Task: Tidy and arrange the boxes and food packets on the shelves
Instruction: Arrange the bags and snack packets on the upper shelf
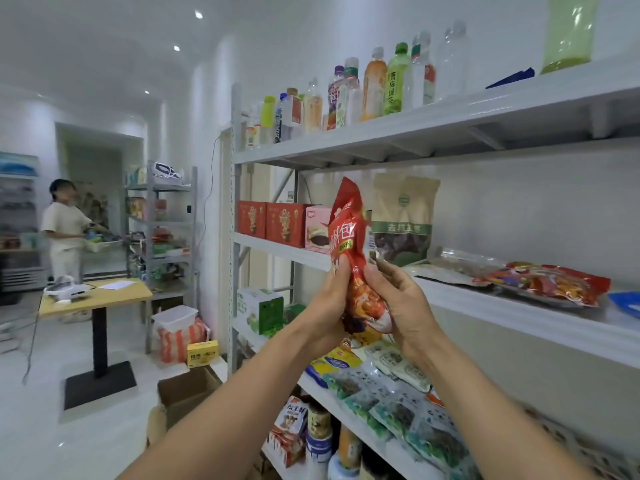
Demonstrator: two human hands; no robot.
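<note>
red packet (347, 237) held upright before the middle shelf (519, 306) — left hand (327, 306) and right hand (401, 306) both curl around its lower half, beside a tan pouch (403, 220).

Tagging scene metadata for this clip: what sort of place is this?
Probably a small shop's stockroom or mock store. Metal shelving holds a row of drink bottles on top and boxes and snack packets below; left hand and right hand grip a red food packet; another person stands at a second rack.
</note>
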